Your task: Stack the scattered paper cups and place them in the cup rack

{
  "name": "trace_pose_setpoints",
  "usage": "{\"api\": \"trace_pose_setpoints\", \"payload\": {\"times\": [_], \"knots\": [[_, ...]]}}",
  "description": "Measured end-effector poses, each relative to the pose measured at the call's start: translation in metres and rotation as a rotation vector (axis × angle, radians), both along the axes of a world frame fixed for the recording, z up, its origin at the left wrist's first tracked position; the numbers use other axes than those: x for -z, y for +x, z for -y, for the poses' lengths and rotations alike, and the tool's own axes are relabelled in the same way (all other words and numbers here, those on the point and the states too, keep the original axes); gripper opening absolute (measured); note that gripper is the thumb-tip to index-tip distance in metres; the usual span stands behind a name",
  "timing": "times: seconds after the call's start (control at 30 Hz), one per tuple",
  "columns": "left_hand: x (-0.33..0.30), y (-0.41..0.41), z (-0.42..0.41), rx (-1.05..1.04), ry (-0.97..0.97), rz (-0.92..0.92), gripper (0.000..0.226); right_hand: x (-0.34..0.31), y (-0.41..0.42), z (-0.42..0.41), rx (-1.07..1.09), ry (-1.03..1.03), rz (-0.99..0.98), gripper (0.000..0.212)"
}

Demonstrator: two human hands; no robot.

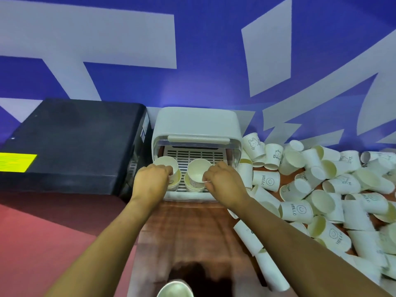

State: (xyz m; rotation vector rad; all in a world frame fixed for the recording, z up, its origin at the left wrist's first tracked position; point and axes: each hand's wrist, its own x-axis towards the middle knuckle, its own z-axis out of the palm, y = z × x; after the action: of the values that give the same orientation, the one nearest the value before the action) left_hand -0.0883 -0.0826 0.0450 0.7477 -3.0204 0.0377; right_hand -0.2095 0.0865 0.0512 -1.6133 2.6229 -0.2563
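Both hands are at the cup rack (pixel 196 123): left hand (pixel 152 181) grasps the left stack (pixel 169 168), right hand (pixel 222 182) pinches the right stack (pixel 198 171), probably steadying them upright. Loose cups (pixel 321 189) lie piled to the right.

Metal cup (pixel 175 288) cut off at bottom edge; left hand (pixel 151 181) fingertips behind cup stack (pixel 167 169).

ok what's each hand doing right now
left hand: grips the left cup stack in the cup rack.
right hand: pinches the right cup stack's rim.
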Motion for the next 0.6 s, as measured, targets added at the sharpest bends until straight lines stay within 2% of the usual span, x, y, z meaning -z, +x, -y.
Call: {"api": "trace_pose_setpoints", "payload": {"times": [0.27,0.43,0.6], "knots": [[0.026,-0.003,-0.005,0.016,0.017,0.054,0.033,0.016,-0.002,0.003,-0.023,0.168,0.086,0.032],[0.026,0.0,-0.009,0.019,0.093,0.028,0.035,0.02,-0.003,-0.007,-0.041,0.149,0.17,0.037],[0.011,0.007,-0.019,0.014,0.161,-0.038,0.029,0.019,0.0,-0.026,-0.009,0.078,0.171,0.032]]}}
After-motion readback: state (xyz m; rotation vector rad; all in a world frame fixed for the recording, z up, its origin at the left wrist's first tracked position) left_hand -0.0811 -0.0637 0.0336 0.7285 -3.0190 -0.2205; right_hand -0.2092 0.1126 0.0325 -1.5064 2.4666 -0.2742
